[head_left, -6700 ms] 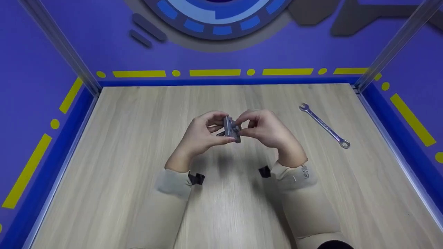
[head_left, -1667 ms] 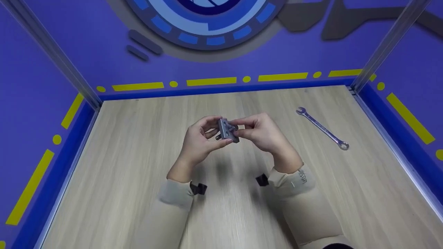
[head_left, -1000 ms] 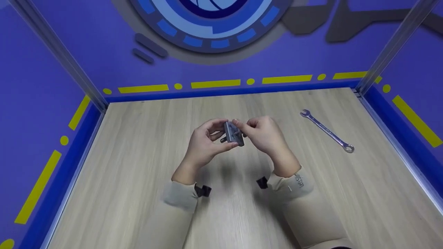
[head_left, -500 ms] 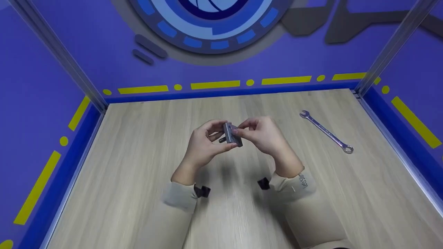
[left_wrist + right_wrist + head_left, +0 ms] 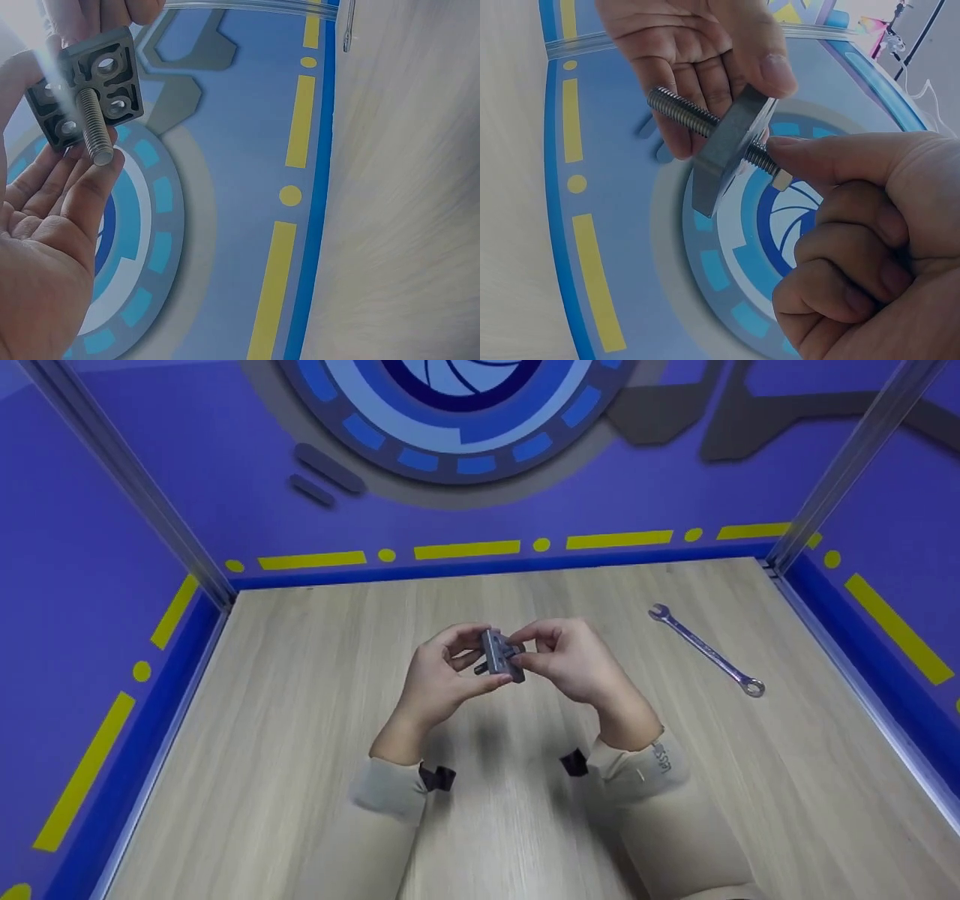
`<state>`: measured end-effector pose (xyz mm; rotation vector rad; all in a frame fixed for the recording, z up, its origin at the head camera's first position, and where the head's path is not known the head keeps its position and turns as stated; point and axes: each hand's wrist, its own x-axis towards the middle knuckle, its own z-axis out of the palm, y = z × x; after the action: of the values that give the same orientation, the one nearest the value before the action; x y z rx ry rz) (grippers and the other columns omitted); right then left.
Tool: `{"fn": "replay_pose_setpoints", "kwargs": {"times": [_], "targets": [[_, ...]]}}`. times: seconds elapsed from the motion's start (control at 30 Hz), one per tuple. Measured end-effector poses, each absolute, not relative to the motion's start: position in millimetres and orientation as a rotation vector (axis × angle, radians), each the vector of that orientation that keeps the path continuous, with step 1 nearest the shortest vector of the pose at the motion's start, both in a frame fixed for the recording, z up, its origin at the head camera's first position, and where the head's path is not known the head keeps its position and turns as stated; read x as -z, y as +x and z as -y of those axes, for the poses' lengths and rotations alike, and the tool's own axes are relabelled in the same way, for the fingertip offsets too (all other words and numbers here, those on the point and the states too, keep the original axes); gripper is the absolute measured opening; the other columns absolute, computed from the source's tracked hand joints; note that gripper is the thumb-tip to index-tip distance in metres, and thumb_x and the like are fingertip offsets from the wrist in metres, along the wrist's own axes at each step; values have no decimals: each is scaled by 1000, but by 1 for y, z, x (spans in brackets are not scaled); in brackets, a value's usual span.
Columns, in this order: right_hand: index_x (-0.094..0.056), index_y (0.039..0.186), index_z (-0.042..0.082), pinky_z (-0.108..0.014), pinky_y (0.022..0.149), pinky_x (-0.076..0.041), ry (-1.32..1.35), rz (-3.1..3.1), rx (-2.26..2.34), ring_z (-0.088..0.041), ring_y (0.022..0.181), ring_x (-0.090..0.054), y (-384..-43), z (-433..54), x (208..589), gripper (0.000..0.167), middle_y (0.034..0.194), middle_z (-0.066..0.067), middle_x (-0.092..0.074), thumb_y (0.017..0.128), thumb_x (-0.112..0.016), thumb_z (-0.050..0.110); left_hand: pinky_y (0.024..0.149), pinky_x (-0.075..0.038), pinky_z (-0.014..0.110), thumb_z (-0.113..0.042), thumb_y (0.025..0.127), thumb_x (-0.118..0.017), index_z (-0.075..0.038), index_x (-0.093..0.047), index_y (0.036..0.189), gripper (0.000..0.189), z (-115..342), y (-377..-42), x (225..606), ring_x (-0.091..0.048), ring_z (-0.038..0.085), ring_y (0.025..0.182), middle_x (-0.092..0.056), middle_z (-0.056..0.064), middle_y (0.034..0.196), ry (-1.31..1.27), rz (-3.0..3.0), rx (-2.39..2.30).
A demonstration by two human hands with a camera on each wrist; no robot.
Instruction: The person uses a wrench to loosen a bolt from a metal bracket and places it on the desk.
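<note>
The left hand [image 5: 435, 679] holds a square grey metal plate [image 5: 726, 151] by its edges. At one face, the right hand [image 5: 574, 660] pinches the silver threaded metal bolt [image 5: 682, 112] passing through it.

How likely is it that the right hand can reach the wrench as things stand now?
Probably yes. The wrench lies on the table to the right of the right hand, with nothing visible between them. However, that hand pinches the bolt, so it would likely need to let go first.
</note>
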<state>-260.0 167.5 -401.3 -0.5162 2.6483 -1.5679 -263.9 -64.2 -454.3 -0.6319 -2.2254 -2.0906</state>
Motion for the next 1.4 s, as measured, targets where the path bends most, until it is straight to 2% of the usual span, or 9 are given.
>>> {"fn": "replay_pose_setpoints", "kwargs": {"times": [0.23, 0.37, 0.43, 0.5, 0.6, 0.73, 0.9, 1.13, 1.4], "targets": [[-85, 126, 5, -22, 53, -34, -439, -2589, 1690, -7, 57, -42, -263, -173, 403, 32, 64, 10, -50, 98, -89, 19, 118, -61, 29, -5, 83, -101, 0, -68, 146, 71, 66, -260, 456, -74, 32, 138, -74, 17, 143, -613, 2238, 2097], [-90, 109, 6, -27, 67, -46, -350, -2670, 1619, -12, 70, -52, -267, -176, 402, 32, 71, 8, -67, 103, -84, 37, 118, -61, 29, -6, 83, -102, -1, -68, 147, 72, 65, -260, 452, -75, 31, 138, -75, 16, 142, -618, 2238, 2093], [-91, 101, 9, -31, 69, -45, -329, -2710, 1521, -15, 73, -52, -268, -176, 403, 37, 78, 5, -76, 105, -81, 44, 118, -61, 30, -7, 83, -102, -2, -68, 148, 73, 64, -261, 451, -75, 31, 138, -75, 16, 141, -639, 2244, 2079], [-92, 94, 11, -32, 64, -37, -330, -2725, 1440, -17, 68, -43, -268, -175, 404, 41, 72, 2, -70, 105, -79, 48, 119, -60, 30, -9, 84, -102, -2, -68, 149, 73, 64, -261, 450, -75, 31, 138, -74, 16, 141, -663, 2252, 2063], [-92, 90, 11, -31, 59, -28, -336, -2716, 1411, -16, 66, -36, -267, -173, 406, 41, 72, 5, -69, 106, -78, 46, 119, -60, 30, -10, 84, -102, -4, -68, 149, 73, 64, -260, 450, -74, 29, 138, -75, 15, 141, -685, 2261, 2042], [-90, 91, 9, -29, 59, -32, -353, -2700, 1407, -15, 67, -41, -267, -172, 406, 37, 73, 8, -66, 105, -80, 41, 120, -61, 34, -10, 84, -102, -5, -69, 148, 72, 65, -259, 450, -75, 28, 137, -75, 14, 140, -682, 2265, 2029], [-89, 105, 4, -26, 60, -40, -433, -2670, 1409, -13, 66, -48, -268, -173, 401, 25, 69, 7, -59, 101, -86, 29, 122, -60, 43, -9, 84, -102, -5, -69, 147, 71, 67, -261, 450, -75, 28, 138, -75, 14, 141, -690, 2260, 2039], [-87, 125, 8, -22, 50, -32, -569, -2627, 1443, -9, 55, -39, -265, -178, 398, 28, 63, 8, -45, 98, -85, 7, 121, -60, 38, -10, 83, -102, -4, -69, 147, 72, 67, -263, 450, -74, 28, 137, -75, 14, 141, -687, 2265, 2048], [-84, 133, 6, -21, 52, -32, -570, -2626, 1467, -6, 58, -39, -263, -186, 393, 37, 65, 7, -46, 98, -89, 16, 118, -61, 30, -10, 83, -103, -3, -68, 149, 75, 67, -261, 449, -75, 29, 137, -75, 14, 142, -680, 2265, 2065]]}}
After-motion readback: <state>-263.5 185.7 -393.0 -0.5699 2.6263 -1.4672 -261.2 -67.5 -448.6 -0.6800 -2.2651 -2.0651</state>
